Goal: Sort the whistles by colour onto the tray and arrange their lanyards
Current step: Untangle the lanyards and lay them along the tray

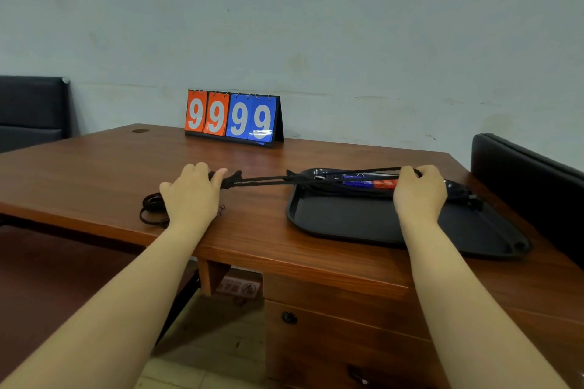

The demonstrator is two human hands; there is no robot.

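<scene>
A black tray (354,221) lies on the right of the wooden desk. At its far side sit blue whistles (357,182) and red whistles (384,184), partly hidden behind cords. A black lanyard (271,179) is stretched taut between my hands, above the desk and the tray's far edge. My left hand (192,196) grips its left end over the desk. My right hand (418,189) grips its right end over the tray. A coil of black lanyard (153,207) lies on the desk beside my left wrist. More black cords (467,196) lie on the tray's right side.
A flip scoreboard (232,118) reading 99 99 stands at the desk's back by the wall. Black padded chairs stand at the far left (31,107) and the right (531,180). The desk's front edge (284,259) runs under my forearms, with drawers below.
</scene>
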